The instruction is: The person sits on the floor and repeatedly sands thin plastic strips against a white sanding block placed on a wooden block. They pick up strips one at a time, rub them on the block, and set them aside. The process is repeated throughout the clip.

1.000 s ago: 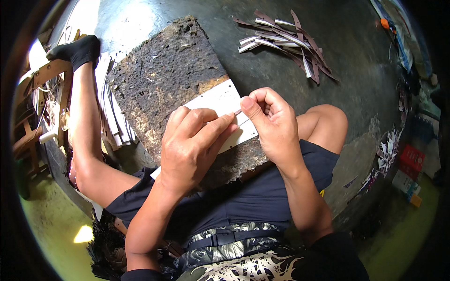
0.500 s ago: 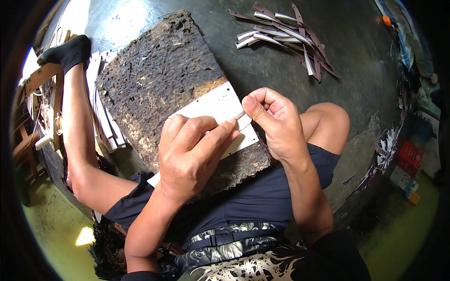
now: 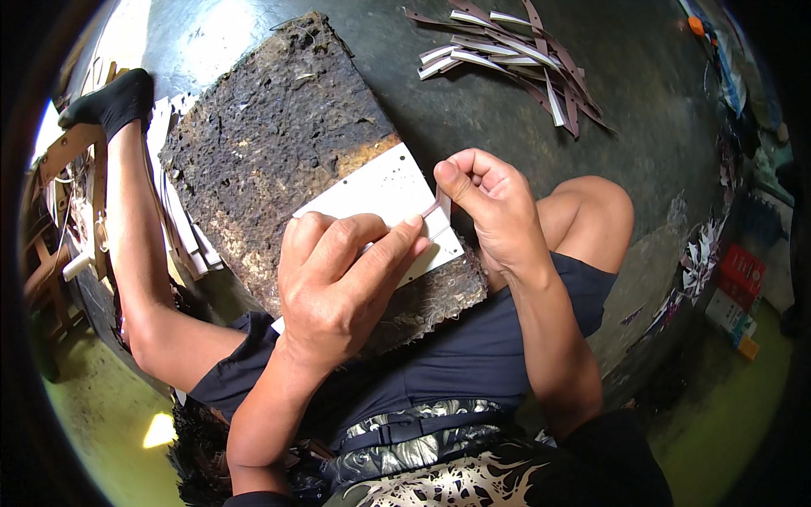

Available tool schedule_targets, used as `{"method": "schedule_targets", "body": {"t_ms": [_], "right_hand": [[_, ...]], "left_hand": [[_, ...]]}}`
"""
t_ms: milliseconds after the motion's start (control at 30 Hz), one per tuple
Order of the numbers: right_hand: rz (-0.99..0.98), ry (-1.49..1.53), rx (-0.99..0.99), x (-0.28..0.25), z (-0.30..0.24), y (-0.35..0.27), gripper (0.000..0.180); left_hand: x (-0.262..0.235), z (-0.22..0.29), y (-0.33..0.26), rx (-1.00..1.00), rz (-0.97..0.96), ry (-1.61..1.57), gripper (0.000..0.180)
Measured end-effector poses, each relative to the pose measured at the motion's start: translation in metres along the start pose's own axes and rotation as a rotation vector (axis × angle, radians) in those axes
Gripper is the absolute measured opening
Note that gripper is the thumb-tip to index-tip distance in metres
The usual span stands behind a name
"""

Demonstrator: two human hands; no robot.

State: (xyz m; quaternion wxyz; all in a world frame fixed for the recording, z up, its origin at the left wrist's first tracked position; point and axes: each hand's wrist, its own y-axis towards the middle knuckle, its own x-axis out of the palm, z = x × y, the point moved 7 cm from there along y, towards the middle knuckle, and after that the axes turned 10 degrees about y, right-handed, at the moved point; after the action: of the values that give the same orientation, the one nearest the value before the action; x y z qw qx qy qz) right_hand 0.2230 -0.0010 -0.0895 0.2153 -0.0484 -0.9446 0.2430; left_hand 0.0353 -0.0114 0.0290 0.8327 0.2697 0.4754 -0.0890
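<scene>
A white board (image 3: 390,179) with small dark holes lies on a rough, dark block (image 3: 279,127) across my lap. My left hand (image 3: 338,270) rests on the board, fingers curled and pressed together, the index fingertip holding down a thin brown strip (image 3: 433,207). Most of that strip is hidden under the left fingers. Just past the board's right edge, my right hand (image 3: 490,194) pinches the strip's free end between thumb and forefinger, and the end bends upward off the board.
Beyond the block, a loose pile of brown and white strips (image 3: 524,59) lies on the dark floor. More long white strips (image 3: 182,224) stand by my left leg. Scraps (image 3: 699,253) and a red box (image 3: 742,275) are at the far right.
The strip's free end now bends upward where it was straighter before. My right hand has shifted slightly up; the left hand still presses at the same spot on the board.
</scene>
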Motion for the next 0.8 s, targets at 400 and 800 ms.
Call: {"method": "schedule_targets", "body": {"t_ms": [400,800], "right_hand": [[0.021,-0.058,0.053,-0.017,0.014,0.01,0.021],[0.131,-0.236,0.052,-0.032,0.025,0.026,0.02]], "left_hand": [[0.001,0.001,0.0,0.027,-0.014,0.014,0.034],[0.001,0.002,0.0,0.038,-0.024,-0.003,0.035]]}}
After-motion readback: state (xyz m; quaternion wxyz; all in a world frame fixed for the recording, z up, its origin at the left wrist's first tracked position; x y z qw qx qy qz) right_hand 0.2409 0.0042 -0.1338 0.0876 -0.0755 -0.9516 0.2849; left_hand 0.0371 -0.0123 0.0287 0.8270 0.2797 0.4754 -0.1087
